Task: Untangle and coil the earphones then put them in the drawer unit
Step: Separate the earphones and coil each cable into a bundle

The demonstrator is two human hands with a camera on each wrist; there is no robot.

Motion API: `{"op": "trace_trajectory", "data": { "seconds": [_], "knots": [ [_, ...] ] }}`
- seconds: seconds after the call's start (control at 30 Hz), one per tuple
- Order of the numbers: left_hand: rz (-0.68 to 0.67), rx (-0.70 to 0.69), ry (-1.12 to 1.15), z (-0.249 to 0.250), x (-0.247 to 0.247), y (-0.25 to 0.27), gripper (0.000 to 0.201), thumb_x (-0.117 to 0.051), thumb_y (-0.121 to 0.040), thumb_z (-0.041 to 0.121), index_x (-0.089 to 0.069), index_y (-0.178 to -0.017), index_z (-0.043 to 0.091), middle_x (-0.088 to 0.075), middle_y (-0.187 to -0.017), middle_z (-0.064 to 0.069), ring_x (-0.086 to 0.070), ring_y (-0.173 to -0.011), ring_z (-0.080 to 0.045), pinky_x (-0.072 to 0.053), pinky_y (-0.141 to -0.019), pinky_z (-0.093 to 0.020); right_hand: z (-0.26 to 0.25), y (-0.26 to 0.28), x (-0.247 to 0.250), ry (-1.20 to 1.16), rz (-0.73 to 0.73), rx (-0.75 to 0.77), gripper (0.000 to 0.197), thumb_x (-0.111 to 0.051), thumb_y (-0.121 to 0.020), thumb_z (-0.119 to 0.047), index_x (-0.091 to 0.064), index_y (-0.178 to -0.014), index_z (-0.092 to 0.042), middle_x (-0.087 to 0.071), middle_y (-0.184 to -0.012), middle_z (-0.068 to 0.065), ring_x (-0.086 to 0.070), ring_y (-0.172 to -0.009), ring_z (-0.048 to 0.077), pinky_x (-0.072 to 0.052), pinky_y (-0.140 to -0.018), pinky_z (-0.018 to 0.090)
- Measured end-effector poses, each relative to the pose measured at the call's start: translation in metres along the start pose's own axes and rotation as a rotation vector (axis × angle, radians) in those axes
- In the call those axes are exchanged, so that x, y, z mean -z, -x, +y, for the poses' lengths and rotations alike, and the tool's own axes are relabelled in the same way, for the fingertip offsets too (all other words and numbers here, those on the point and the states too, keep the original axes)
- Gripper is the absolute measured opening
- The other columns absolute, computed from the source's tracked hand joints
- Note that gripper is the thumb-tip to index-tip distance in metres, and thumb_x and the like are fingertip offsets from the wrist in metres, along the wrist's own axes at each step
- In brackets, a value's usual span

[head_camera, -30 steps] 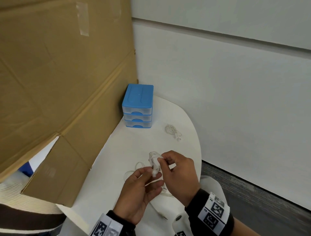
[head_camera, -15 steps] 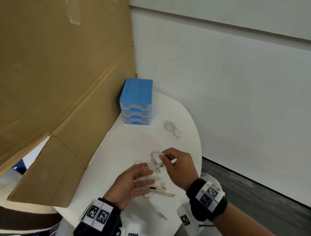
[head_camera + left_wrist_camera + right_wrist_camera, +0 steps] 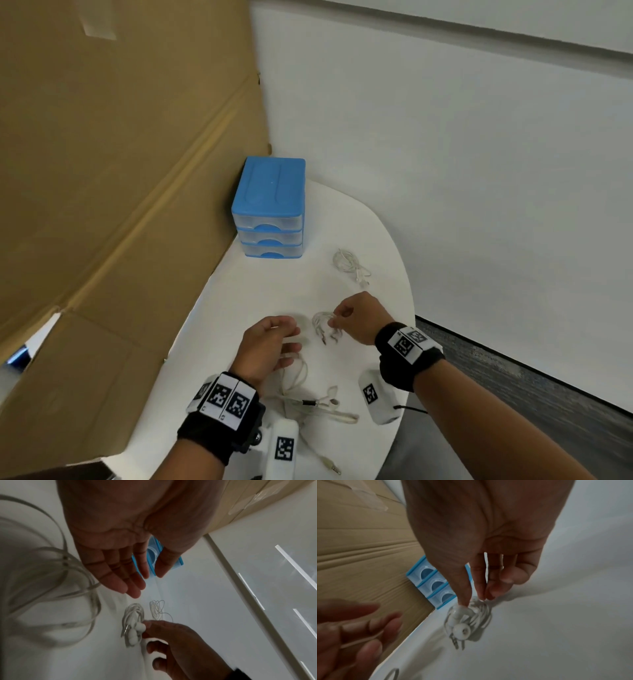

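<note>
My right hand (image 3: 334, 320) pinches a small coiled bundle of white earphones (image 3: 323, 327) between thumb and fingertips, low over the white table (image 3: 274, 291). The right wrist view shows the earphones (image 3: 471, 616) with their buds and plug hanging under my fingertips (image 3: 464, 601). My left hand (image 3: 291, 339) hovers just left of the bundle, its fingers (image 3: 130, 577) straight and holding nothing. The blue drawer unit (image 3: 270, 209) stands at the far end of the table with all three drawers closed. The left wrist view shows the earphones (image 3: 133, 622) held by my right hand (image 3: 171, 642).
A second tangle of white earphones (image 3: 349, 265) lies right of the drawer unit. A flat off-white cable (image 3: 301, 380) sprawls under my left wrist. A large cardboard sheet (image 3: 120, 171) walls the left side, a white wall (image 3: 445, 171) the right. The table's curved edge (image 3: 409, 308) is near my right wrist.
My left hand has let go of the coiled earphones, opened and drawn back to the left. My right hand now holds the bundle alone and has shifted slightly forward.
</note>
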State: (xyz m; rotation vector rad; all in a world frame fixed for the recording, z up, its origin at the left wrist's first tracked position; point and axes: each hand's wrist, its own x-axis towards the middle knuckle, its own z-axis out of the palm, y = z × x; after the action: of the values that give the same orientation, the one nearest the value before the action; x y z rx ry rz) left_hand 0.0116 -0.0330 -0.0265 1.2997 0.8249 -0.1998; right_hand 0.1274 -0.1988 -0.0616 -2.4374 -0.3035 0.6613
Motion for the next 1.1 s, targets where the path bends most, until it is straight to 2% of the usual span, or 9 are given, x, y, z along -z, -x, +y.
{"op": "trace_trajectory", "data": {
  "seconds": [0.1, 0.2, 0.3, 0.43, 0.5, 0.67, 0.83, 0.97, 1.1],
  "knots": [
    [0.013, -0.016, 0.001, 0.009, -0.001, -0.009, 0.007, -0.059, -0.093, 0.014, -0.065, -0.095, 0.014, -0.071, -0.098, -0.008, -0.065, -0.078, -0.023, -0.048, -0.064, -0.029, 0.008, 0.001, 0.011, -0.069, 0.009, -0.008, 0.020, -0.078, -0.079, -0.030, -0.075, -0.093, -0.016, -0.062, -0.077, -0.008, -0.057, -0.075, 0.008, -0.041, -0.071, 0.020],
    [0.032, -0.052, -0.040, 0.010, -0.004, -0.020, 0.008, -0.064, -0.090, 0.010, -0.067, -0.096, 0.013, -0.070, -0.091, -0.006, -0.065, -0.073, -0.021, -0.046, -0.061, -0.028, 0.016, 0.004, 0.019, -0.162, 0.046, 0.015, 0.009, -0.078, -0.079, -0.026, -0.073, -0.076, -0.020, -0.065, -0.069, -0.009, -0.058, -0.062, 0.004, -0.043, -0.065, 0.021],
    [0.000, -0.171, -0.199, 0.007, -0.015, -0.032, 0.012, -0.071, -0.084, 0.008, -0.069, -0.090, 0.019, -0.066, -0.089, -0.004, -0.062, -0.069, -0.017, -0.046, -0.057, -0.025, 0.015, 0.017, 0.016, -0.104, 0.070, 0.100, 0.005, -0.075, -0.080, -0.026, -0.073, -0.076, -0.024, -0.064, -0.067, -0.010, -0.055, -0.061, 0.002, -0.046, -0.066, 0.025],
    [-0.064, -0.343, -0.710, 0.005, -0.036, -0.054, 0.026, -0.073, -0.079, 0.019, -0.072, -0.103, 0.030, -0.069, -0.113, 0.008, -0.062, -0.105, -0.010, -0.042, -0.089, -0.018, 0.004, 0.034, 0.003, 0.164, -0.041, 0.158, 0.032, -0.074, -0.075, -0.047, -0.068, -0.103, -0.034, -0.064, -0.080, -0.010, -0.059, -0.076, 0.012, -0.047, -0.074, 0.028],
    [-0.050, -0.382, -0.901, 0.004, -0.042, -0.062, 0.031, -0.067, -0.082, 0.022, -0.071, -0.113, 0.027, -0.066, -0.124, 0.010, -0.060, -0.114, -0.010, -0.037, -0.091, -0.015, 0.000, 0.034, -0.003, 0.257, -0.026, 0.170, 0.042, -0.072, -0.075, -0.050, -0.064, -0.113, -0.035, -0.067, -0.096, -0.008, -0.061, -0.089, 0.016, -0.044, -0.076, 0.028],
    [0.001, -0.425, -1.093, 0.009, -0.049, -0.067, 0.018, -0.063, -0.087, 0.028, -0.077, -0.098, 0.021, -0.074, -0.105, 0.000, -0.067, -0.096, -0.021, -0.052, -0.084, -0.028, 0.000, 0.028, -0.016, 0.426, 0.033, 0.297, 0.023, -0.057, -0.089, -0.037, -0.064, -0.110, -0.030, -0.065, -0.102, 0.000, -0.063, -0.094, 0.025, -0.042, -0.069, 0.030],
    [0.131, -0.343, -1.027, 0.010, -0.039, -0.072, 0.015, -0.068, -0.082, 0.028, -0.078, -0.082, 0.017, -0.076, -0.085, -0.004, -0.069, -0.081, -0.021, -0.055, -0.071, -0.027, 0.019, 0.029, -0.020, 0.525, 0.101, 0.477, 0.030, -0.056, -0.087, -0.012, -0.070, -0.111, -0.026, -0.064, -0.097, 0.000, -0.063, -0.090, 0.027, -0.051, -0.063, 0.036],
    [0.192, -0.306, -0.891, -0.001, -0.036, -0.069, 0.008, -0.068, -0.078, 0.026, -0.071, -0.070, 0.023, -0.072, -0.077, 0.003, -0.068, -0.079, -0.018, -0.055, -0.071, -0.027, 0.024, 0.035, -0.020, 0.419, 0.078, 0.459, 0.036, -0.053, -0.091, -0.024, -0.061, -0.126, -0.026, -0.064, -0.116, -0.001, -0.059, -0.106, 0.022, -0.052, -0.083, 0.036],
    [0.161, -0.318, -0.856, -0.004, -0.035, -0.067, 0.012, -0.071, -0.076, 0.036, -0.064, -0.070, 0.028, -0.066, -0.074, 0.010, -0.067, -0.081, -0.016, -0.052, -0.074, -0.025, 0.022, 0.035, -0.017, 0.242, 0.118, 0.366, 0.038, -0.058, -0.090, -0.035, -0.059, -0.127, -0.030, -0.067, -0.111, -0.005, -0.065, -0.098, 0.016, -0.051, -0.085, 0.032]
  ]
}}
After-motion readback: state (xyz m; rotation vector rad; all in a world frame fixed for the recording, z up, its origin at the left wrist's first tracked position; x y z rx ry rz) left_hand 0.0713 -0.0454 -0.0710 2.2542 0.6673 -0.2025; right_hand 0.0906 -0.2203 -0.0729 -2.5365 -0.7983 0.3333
